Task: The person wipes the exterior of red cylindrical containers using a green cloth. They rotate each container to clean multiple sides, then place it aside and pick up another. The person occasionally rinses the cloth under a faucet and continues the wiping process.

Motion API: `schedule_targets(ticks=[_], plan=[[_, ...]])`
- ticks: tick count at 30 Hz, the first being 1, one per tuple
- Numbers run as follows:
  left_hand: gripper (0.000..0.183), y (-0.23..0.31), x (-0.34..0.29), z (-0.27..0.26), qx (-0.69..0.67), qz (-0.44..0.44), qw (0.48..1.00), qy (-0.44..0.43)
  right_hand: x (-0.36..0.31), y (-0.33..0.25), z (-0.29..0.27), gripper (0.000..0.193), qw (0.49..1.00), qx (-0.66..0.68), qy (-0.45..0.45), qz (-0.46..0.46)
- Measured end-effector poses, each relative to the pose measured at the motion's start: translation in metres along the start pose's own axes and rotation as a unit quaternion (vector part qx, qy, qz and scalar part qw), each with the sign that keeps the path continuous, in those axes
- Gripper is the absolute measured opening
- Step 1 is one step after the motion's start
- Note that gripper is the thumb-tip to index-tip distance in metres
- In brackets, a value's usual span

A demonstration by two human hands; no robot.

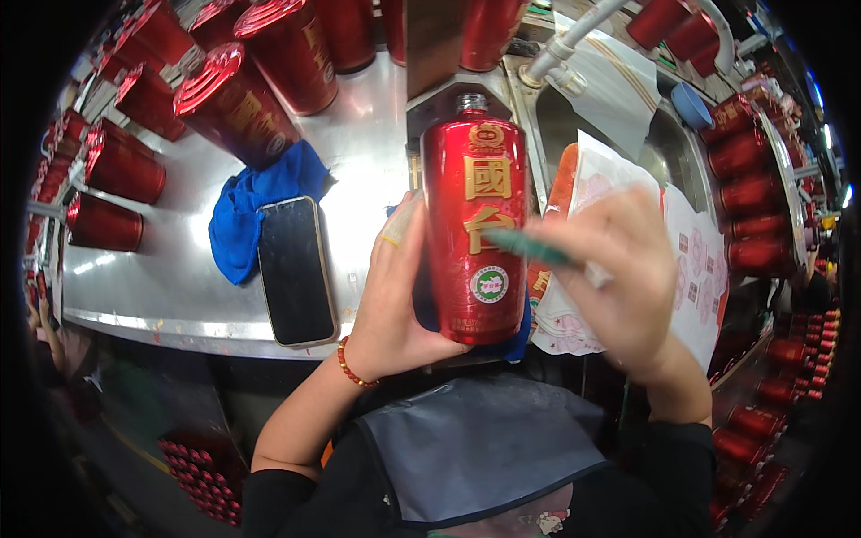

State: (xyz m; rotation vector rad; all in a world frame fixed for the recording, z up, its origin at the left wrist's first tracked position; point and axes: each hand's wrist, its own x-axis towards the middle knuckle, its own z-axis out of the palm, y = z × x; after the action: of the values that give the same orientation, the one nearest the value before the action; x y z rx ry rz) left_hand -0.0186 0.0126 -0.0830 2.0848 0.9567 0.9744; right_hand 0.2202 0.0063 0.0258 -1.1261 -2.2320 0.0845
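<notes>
A glossy red bottle (448,287) with raised gold characters, a round green-and-white label and a bare threaded neck stands nearly upright before me. My left hand (390,309) is wrapped round its lower left side and base, with a yellowish covering on one finger and a beaded bracelet at the wrist. In the closed fingers of my right hand (632,278) is a slim green pen-like tool (529,247), its end against or just in front of the bottle's gold lettering. Motion blurs that hand and the tool, so contact is unclear.
A phone (296,273) and a blue cloth (235,220) lie left on the metal worktop (193,296). Red containers (238,108) crowd the far left. Printed white sheets (695,255) lie at right near a sink (665,152), a tap (560,54) and a blue bowl (691,106).
</notes>
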Motion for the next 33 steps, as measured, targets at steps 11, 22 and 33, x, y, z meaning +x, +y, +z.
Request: schedule_targets(ticks=[11,22,33], plan=[[0.121,0.007,-0.001,0.003,-0.026,0.022,0.997,0.075,-0.026,-0.040,0.000,0.041,0.995,-0.076,-0.055,-0.036],[0.103,0.012,-0.001,0.003,0.028,0.079,0.988,0.130,-0.015,-0.062,0.003,0.037,0.982,0.075,-0.164,-0.049],[0.099,0.014,-0.002,0.001,0.020,0.073,0.990,0.117,-0.001,-0.056,0.001,0.039,0.977,-0.179,-0.093,-0.066]])
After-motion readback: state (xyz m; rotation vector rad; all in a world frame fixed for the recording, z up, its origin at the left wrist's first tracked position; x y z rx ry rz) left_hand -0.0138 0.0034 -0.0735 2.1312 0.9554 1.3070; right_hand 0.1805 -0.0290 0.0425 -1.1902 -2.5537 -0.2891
